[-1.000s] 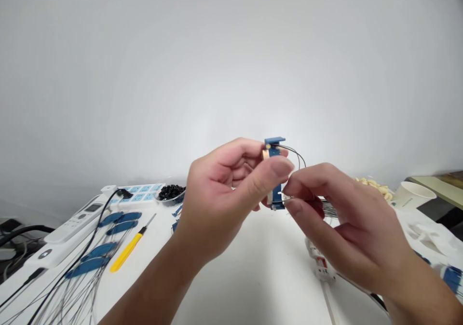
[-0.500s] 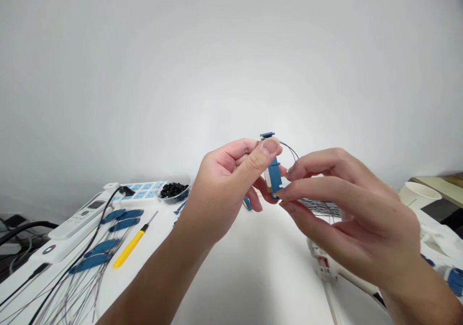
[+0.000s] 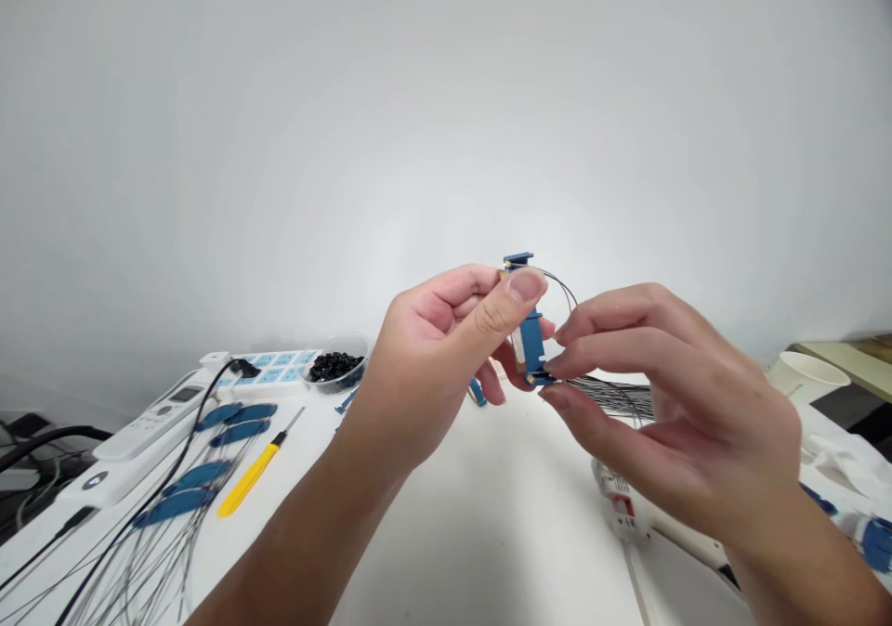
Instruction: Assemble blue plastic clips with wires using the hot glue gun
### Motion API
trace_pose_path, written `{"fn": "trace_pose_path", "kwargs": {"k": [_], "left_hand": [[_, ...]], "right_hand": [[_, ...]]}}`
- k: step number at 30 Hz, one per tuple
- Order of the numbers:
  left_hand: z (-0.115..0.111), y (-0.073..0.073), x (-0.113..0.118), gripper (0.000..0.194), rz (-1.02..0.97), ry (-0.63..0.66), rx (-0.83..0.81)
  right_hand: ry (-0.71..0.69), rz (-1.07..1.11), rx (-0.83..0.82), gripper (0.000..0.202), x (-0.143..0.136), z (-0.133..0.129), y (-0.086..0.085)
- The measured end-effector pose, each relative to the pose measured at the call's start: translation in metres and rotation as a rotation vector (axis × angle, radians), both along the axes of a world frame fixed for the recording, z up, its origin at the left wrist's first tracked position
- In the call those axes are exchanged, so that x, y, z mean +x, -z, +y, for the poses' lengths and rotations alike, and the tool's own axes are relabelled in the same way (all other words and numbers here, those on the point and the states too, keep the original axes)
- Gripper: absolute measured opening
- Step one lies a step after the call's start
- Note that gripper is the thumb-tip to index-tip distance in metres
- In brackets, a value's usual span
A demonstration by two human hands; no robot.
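Observation:
Above the table, my left hand [image 3: 439,357] holds a small blue plastic piece [image 3: 533,340] upright, its thumb across the front and fingers curled behind. A pale strip shows along the piece's left side, and small yellow bits show at both its ends. Two thin dark wires [image 3: 564,284] arc from its top toward my right hand [image 3: 675,412]. Thumb and index finger of that hand are closed at the piece's lower end tab. Another thin wire comes out beside these fingertips; whether they also pinch it is hidden.
At left are a yellow screwdriver [image 3: 252,477], several blue pieces with wires [image 3: 185,496], a power strip [image 3: 279,366] and a clear bowl of black parts [image 3: 335,368]. At right lie a wire bundle [image 3: 613,397], a white and red device [image 3: 620,505] and a paper cup [image 3: 808,377].
The blue piece has turned slightly, so its lower end tab shows more. My right fingertips have shifted a little to the right along that end. My left hand has hardly moved.

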State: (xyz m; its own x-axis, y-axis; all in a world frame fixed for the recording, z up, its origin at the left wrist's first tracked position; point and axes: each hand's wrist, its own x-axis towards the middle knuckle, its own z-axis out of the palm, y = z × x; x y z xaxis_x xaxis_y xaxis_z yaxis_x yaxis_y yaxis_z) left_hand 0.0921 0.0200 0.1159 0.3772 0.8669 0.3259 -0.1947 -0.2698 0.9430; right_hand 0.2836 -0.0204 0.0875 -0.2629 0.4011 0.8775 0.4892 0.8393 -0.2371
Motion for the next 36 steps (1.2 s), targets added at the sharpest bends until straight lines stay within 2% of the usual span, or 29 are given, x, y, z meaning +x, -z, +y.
{"fn": "trace_pose_path", "kwargs": {"k": [14,28,36], "left_hand": [[-0.0024,0.0002,-0.001,0.019,-0.009,0.043,-0.019],[-0.0042,-0.0006,0.0014,0.027,0.007,0.006,-0.001],[-0.0056,-0.0013,0.0033,0.032,0.043,-0.033,0.013]], "right_hand": [[-0.107,0.015,-0.078,0.022,-0.0018,-0.0032,0.0001],[-0.126,0.013,-0.106,0.024,-0.0006,-0.0026,0.0],[-0.089,-0.013,-0.101,0.023,0.0004,-0.0034,0.0004]]}}
